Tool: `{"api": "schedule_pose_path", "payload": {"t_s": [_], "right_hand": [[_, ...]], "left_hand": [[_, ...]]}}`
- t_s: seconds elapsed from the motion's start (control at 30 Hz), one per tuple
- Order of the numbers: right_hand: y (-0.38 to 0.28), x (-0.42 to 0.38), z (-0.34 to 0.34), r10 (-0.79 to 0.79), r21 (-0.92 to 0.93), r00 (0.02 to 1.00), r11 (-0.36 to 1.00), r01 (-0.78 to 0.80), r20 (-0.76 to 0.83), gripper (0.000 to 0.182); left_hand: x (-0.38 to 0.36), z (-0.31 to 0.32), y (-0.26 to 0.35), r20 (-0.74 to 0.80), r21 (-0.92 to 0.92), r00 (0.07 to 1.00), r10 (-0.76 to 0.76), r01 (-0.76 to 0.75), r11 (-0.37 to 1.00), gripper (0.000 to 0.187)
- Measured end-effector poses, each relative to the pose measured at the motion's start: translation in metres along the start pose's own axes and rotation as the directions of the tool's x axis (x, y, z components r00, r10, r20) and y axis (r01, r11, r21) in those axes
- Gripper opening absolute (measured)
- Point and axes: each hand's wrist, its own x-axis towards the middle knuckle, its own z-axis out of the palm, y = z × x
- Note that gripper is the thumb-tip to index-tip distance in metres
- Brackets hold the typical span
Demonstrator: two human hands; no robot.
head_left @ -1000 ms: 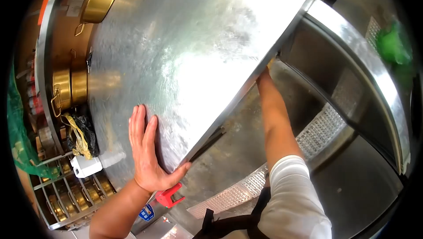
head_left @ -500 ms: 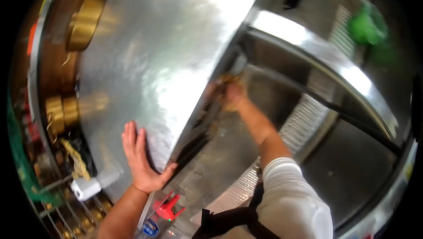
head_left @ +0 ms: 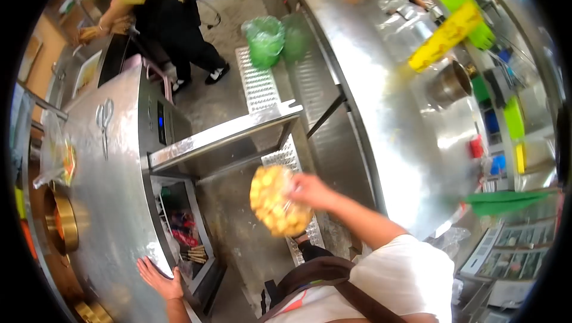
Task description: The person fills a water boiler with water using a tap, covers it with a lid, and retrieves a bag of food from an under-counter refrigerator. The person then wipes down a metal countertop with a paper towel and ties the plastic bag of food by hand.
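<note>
My right hand (head_left: 311, 192) grips a clear plastic bag of yellow chunks (head_left: 277, 201), held in the air over the floor. What exactly the chunks are, I cannot make out. My left hand (head_left: 161, 280) lies flat on the front edge of the left steel counter (head_left: 116, 204), fingers spread and holding nothing. Below that counter is an open compartment (head_left: 185, 224) with red packages and a bundle of sticks inside. Its steel door (head_left: 226, 132) stands swung out beyond the bag.
Scissors (head_left: 104, 121) and brass-coloured pots (head_left: 62, 221) sit along the left counter. A co-worker (head_left: 179, 22) stands at the far left. On the right, a long steel counter (head_left: 381, 102) carries a metal pot (head_left: 451, 83). A green-lined bin (head_left: 264, 43) stands on the floor.
My right hand has come out of the under-counter compartment with the bag, up and into the open. The view has swung to the right; my left hand stays on the counter edge.
</note>
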Motion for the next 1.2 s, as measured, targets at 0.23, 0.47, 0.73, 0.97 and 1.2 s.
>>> {"api": "schedule_pose_path", "payload": {"t_s": [0.23, 0.47, 0.73, 0.97, 1.2], "right_hand": [[-0.089, 0.021, -0.208, -0.152, 0.031, 0.643, 0.964, 0.264, -0.751, 0.025], [-0.039, 0.139, -0.353, 0.04, 0.271, 0.559, 0.902, 0.337, -0.828, 0.024], [-0.05, 0.19, -0.132, -0.515, -0.498, 0.716, 0.825, 0.266, -0.471, 0.041], [-0.005, 0.204, -0.039, -0.47, -0.804, 0.811, 0.595, -0.002, -0.35, 0.043], [0.014, 0.122, -0.007, -0.326, -0.889, 0.918, 0.455, -0.056, -0.225, 0.052]], "left_hand": [[-0.003, -0.006, 0.004, 0.048, 0.043, 0.995, -0.09, 0.088, 0.995, 0.101], [-0.006, -0.006, 0.001, 0.049, 0.016, 0.996, -0.076, 0.075, 0.997, 0.102], [-0.001, -0.003, 0.004, 0.012, -0.041, 0.999, -0.038, 0.039, 0.998, 0.099], [-0.003, -0.002, 0.001, 0.037, -0.025, 0.996, -0.079, 0.08, 0.996, 0.098], [0.0, -0.008, 0.008, 0.078, 0.034, 0.991, -0.107, 0.105, 0.994, 0.095]]}}
